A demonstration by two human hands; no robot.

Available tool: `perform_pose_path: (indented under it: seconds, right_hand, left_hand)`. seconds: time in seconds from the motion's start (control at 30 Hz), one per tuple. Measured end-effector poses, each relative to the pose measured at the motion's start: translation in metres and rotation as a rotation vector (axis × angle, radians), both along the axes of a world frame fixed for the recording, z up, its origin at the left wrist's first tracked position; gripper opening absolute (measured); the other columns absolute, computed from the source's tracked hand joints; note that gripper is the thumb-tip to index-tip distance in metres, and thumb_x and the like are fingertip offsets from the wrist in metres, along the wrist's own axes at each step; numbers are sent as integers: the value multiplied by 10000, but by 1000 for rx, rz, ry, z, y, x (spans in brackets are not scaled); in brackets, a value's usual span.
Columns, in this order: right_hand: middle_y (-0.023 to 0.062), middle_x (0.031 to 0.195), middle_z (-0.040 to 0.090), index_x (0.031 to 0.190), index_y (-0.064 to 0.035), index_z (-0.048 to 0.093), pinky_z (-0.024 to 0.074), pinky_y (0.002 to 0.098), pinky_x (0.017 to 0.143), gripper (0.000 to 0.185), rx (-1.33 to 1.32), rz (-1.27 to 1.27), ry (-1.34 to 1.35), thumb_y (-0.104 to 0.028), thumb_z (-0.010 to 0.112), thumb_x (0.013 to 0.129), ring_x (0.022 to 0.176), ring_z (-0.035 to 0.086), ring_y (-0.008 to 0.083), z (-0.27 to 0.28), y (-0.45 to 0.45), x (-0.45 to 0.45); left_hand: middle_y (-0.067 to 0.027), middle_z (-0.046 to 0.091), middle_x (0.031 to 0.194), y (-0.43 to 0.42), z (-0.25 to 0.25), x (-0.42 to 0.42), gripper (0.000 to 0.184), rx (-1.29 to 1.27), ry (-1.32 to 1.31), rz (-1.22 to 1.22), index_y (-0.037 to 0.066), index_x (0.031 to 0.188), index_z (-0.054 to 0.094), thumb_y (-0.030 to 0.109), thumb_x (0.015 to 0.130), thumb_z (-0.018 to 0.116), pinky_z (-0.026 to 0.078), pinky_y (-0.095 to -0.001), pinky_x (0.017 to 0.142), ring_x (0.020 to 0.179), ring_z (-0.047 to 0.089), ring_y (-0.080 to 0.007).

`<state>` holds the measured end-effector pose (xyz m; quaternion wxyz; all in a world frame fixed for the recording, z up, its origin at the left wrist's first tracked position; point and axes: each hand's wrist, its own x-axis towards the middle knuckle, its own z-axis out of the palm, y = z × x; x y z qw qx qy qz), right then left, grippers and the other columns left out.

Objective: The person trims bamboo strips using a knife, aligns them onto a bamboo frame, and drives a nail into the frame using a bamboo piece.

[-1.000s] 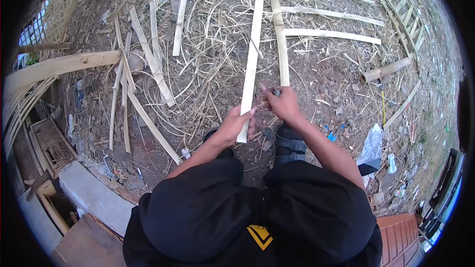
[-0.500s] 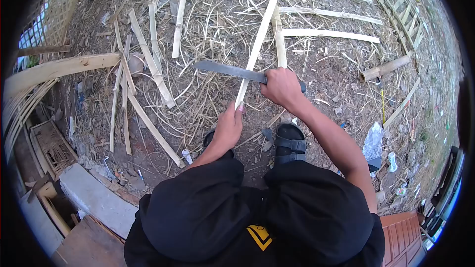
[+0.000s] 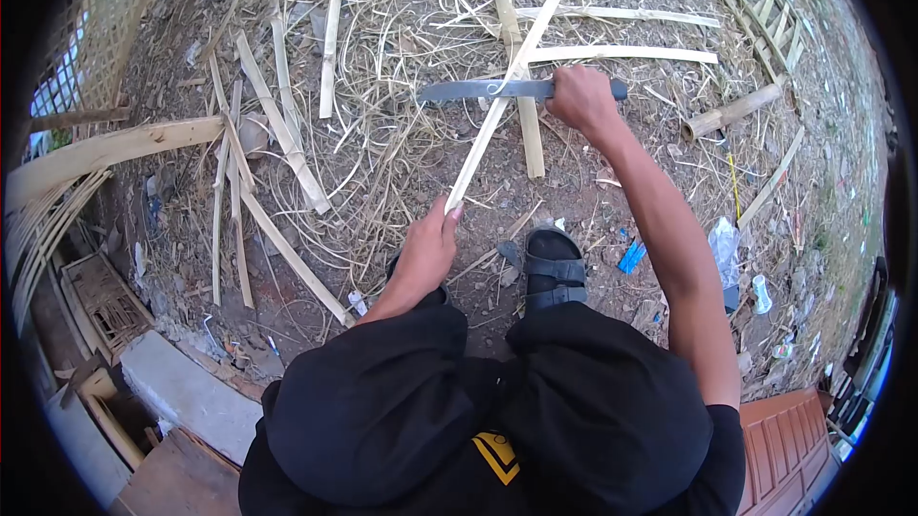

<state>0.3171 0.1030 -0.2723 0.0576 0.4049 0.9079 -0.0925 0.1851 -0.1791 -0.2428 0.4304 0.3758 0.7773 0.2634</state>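
My left hand (image 3: 427, 250) is closed around the near end of a pale bamboo strip (image 3: 481, 147), which slants up and away from me. In my right hand (image 3: 581, 98) is the dark handle of a machete (image 3: 457, 90). Its long grey blade points left and lies across the strip's upper part, with a thin curled shaving (image 3: 494, 88) at the crossing. Beneath the strip's far part, a wider bamboo slat (image 3: 531, 138) lies on the ground.
Several split bamboo strips (image 3: 622, 54) lie at the upper right, others (image 3: 282, 129) at the left. A bamboo tube (image 3: 732, 112) rests to the right. Shavings cover the soil. A concrete block (image 3: 191, 392) sits lower left; my sandal (image 3: 555, 270) is below the strip.
My right hand has pushed the machete away from me along the strip, toward its far end. A curled shaving now shows at the blade. My left hand keeps its hold.
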Motion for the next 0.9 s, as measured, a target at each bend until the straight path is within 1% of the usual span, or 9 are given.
perform_pose_path:
  seconds: [0.07,0.13,0.17,0.27,0.53,0.7,0.77,0.8,0.9]
  right_hand:
    - [212,680,664,698,-15,691,564,440,665,142,20,18,-3,-143,632,681,651,683,359,3,8,8]
    - [212,682,665,702,-16,692,564,438,670,143,42,34,0,-144,633,682,649,682,362,5,15,11]
    - [215,687,666,707,-17,693,565,436,677,146,47,48,14,-148,632,689,651,682,364,5,17,12]
    - [221,689,665,707,-12,693,564,440,680,159,30,35,56,-155,624,709,653,681,370,3,10,16]
    - [227,694,668,731,8,695,570,451,687,187,-195,-246,136,-149,595,760,652,681,381,17,-72,1]
    - [210,738,685,796,-29,706,571,410,631,232,-167,270,-140,-176,528,813,681,696,349,20,-61,-3]
    - [203,744,689,796,-16,685,564,425,617,278,-119,-518,-25,-186,477,864,699,698,340,33,33,36]
    - [215,761,690,841,11,693,559,450,629,320,116,-705,150,-231,489,885,685,693,351,28,69,76]
    - [234,727,674,850,43,701,551,460,650,359,182,-597,133,-292,570,854,685,685,372,64,65,88]
  left_hand:
    - [-220,552,636,-2,3,0,173,13,-26,-11,21,1047,524,173,1003,454,405,-476,549,593,566,-432]
    - [-140,528,624,-7,6,-3,230,-6,9,-42,-1,1064,546,205,1011,458,416,-397,553,550,552,-285]
    - [-140,528,624,-10,6,-3,230,-6,10,-47,-1,1064,546,205,1011,458,416,-397,553,550,552,-285]
    - [-225,542,628,-17,10,-4,186,2,-20,-21,7,1032,526,179,1003,461,402,-469,541,588,567,-428]
    - [-260,576,668,-6,2,-3,186,-15,58,-41,2,1066,495,169,1005,442,406,-520,567,661,584,-473]
    - [-275,589,700,-14,1,-1,198,21,123,-103,0,1079,498,175,1002,449,420,-550,594,682,585,-492]
    - [-275,594,705,-37,3,-6,208,-51,133,-69,2,1103,501,177,998,456,425,-552,607,688,587,-493]
    - [-274,599,711,-50,4,-13,221,-116,160,-29,5,1126,505,179,995,462,430,-555,620,694,589,-494]
    - [-290,611,777,-77,-14,-24,253,-98,183,-65,2,1174,508,166,984,479,433,-541,624,703,579,-503]
